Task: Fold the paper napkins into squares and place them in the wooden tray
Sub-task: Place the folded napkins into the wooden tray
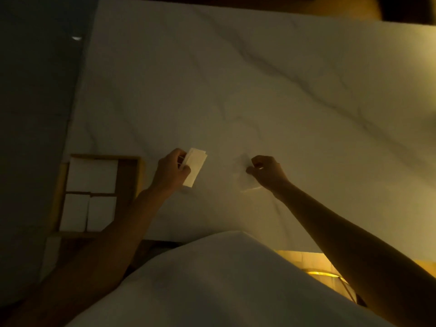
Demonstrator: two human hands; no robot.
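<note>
My left hand [171, 167] grips a folded white napkin [194, 167] by its left edge, lifted a little off the marble table [236, 90]. My right hand [266, 172] is closed at the edge of a faint, pale napkin [245, 179] lying flat on the table; whether it pinches that napkin is unclear in the dim light. The wooden tray [128, 178] lies at the table's left front corner, left of my left hand. It holds a large folded white napkin [93, 175] at the back and two smaller squares [88, 212] in front.
The room is dim. The table's left edge [77, 109] drops to a dark floor. My white-clad body [224, 279] fills the bottom of the view. A yellow-lit object [323, 272] shows below the table's front edge on the right.
</note>
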